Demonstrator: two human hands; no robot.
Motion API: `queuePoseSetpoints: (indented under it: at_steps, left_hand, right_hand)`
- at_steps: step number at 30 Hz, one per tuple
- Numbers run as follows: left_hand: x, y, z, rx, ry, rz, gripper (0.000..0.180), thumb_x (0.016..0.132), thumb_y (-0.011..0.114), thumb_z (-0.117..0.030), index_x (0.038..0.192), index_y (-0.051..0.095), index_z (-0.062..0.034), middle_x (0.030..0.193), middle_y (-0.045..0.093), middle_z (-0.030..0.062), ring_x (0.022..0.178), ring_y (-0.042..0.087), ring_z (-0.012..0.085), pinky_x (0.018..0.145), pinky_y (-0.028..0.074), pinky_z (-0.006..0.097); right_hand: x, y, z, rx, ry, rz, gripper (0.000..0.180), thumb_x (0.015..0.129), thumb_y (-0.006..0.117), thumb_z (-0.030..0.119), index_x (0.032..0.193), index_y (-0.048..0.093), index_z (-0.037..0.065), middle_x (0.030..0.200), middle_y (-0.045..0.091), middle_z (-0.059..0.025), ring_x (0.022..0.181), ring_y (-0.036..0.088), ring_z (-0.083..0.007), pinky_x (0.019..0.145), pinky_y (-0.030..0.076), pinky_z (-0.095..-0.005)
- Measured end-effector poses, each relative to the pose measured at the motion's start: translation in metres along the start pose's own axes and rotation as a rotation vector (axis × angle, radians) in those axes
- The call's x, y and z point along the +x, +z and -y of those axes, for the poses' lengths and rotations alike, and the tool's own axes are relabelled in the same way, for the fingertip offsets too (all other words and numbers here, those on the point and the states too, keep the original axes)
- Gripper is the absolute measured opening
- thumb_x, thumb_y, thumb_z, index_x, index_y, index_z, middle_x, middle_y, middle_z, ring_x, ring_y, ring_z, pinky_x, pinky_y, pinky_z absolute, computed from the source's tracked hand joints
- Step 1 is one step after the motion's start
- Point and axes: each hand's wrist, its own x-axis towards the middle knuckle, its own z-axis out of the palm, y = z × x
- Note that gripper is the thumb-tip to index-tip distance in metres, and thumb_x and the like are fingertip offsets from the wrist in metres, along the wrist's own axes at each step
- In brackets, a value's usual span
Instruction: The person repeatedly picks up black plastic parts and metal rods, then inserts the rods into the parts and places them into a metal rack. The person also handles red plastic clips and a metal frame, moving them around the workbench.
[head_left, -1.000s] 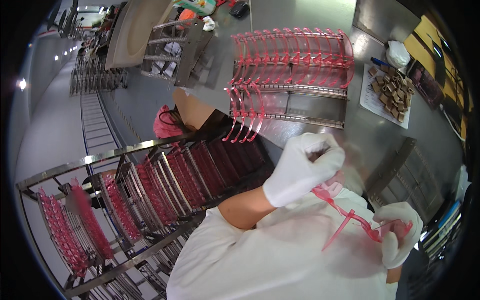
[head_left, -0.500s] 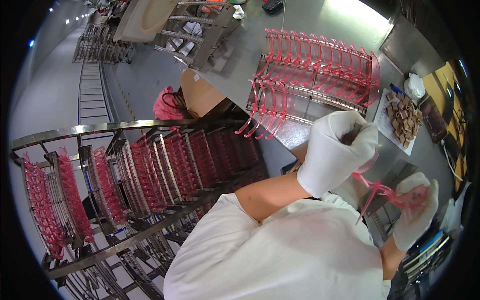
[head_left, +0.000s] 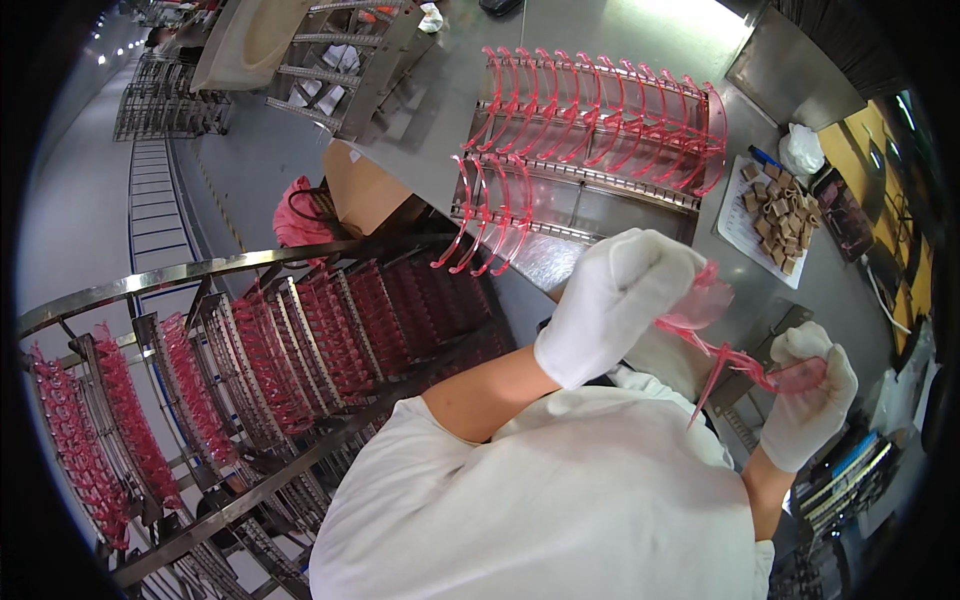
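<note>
Between my white-gloved hands is a pair of pink translucent glasses [head_left: 725, 352], tilted, with thin pink pieces sticking down near the middle. My left hand [head_left: 625, 300] pinches the upper left end, where a clear pinkish lens shows beside the fingers. My right hand [head_left: 812, 400] is closed around the lower right end, with a lens-like part lying against the palm and fingers. Beyond my hands, a metal rack [head_left: 570, 205] on the bench carries a full row of similar curved pink frames [head_left: 590, 110] and several more at its near left.
A white tray [head_left: 735, 215] of small brown blocks [head_left: 780, 215] sits right on the metal bench [head_left: 430, 150], near a crumpled white bag [head_left: 800, 150] and a dark phone-like object [head_left: 843, 212]. At left stands a curved metal cart [head_left: 200, 270] loaded with racks of pink pieces. A cardboard box [head_left: 365, 190] is behind it.
The view has shifted, so the bench and cart appear further left. My left hand has turned, exposing more of the lens at its end. Both hands still hold the glasses.
</note>
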Motion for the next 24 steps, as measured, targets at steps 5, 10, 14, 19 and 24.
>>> queuePoseSetpoints:
  at_steps: [5,10,14,19,24]
  left_hand:
    - [-0.011,-0.010,0.020,0.298,0.371,0.114,0.028,0.079,0.074,0.007,0.104,0.071,-0.0042,0.101,0.070,0.0079,0.096,0.067,0.0231,0.087,0.054,0.036]
    - [-0.010,-0.021,-0.007,0.721,0.563,0.080,0.030,0.064,0.083,-0.002,0.092,0.077,-0.0088,0.090,0.070,0.0082,0.085,0.068,0.0266,0.074,0.054,0.036]
    - [-0.003,-0.018,-0.039,0.432,0.642,0.022,0.021,0.064,0.081,-0.008,0.084,0.076,-0.0077,0.089,0.075,0.0085,0.089,0.071,0.0282,0.080,0.057,0.037]
    - [0.028,-0.016,-0.057,0.630,0.924,0.302,0.041,0.067,0.081,-0.006,0.107,0.075,-0.0101,0.128,0.066,0.0118,0.114,0.067,0.0329,0.097,0.055,0.041]
    - [0.017,-0.006,-0.026,0.275,0.532,0.095,0.047,0.080,0.080,-0.010,0.124,0.067,-0.0003,0.150,0.049,0.0151,0.123,0.061,0.0299,0.100,0.052,0.040]
  right_hand:
    - [-0.002,0.004,-0.007,-0.006,-0.109,0.072,0.053,0.109,0.034,0.031,0.095,0.067,-0.009,0.092,0.066,-0.0185,0.085,0.065,-0.0254,0.078,0.050,-0.0350]
    - [0.011,0.002,-0.001,0.205,0.058,0.205,0.055,0.110,0.035,0.041,0.101,0.069,-0.002,0.094,0.072,-0.0157,0.087,0.067,-0.0258,0.091,0.050,-0.0383]
    - [0.030,-0.014,-0.023,0.192,0.373,0.124,0.081,0.102,0.039,0.069,0.139,0.058,-0.001,0.134,0.065,-0.0131,0.121,0.060,-0.0247,0.098,0.050,-0.0412]
    - [0.028,-0.036,-0.026,0.933,0.734,0.890,0.072,0.104,0.045,0.056,0.151,0.044,0.001,0.083,0.065,-0.0132,0.056,0.049,-0.0117,0.051,0.035,-0.0235]
    - [0.015,0.000,0.018,0.484,0.441,0.554,0.055,0.105,0.054,0.029,0.152,0.043,0.003,0.076,0.061,-0.0078,0.056,0.047,-0.0078,0.053,0.036,-0.0233]
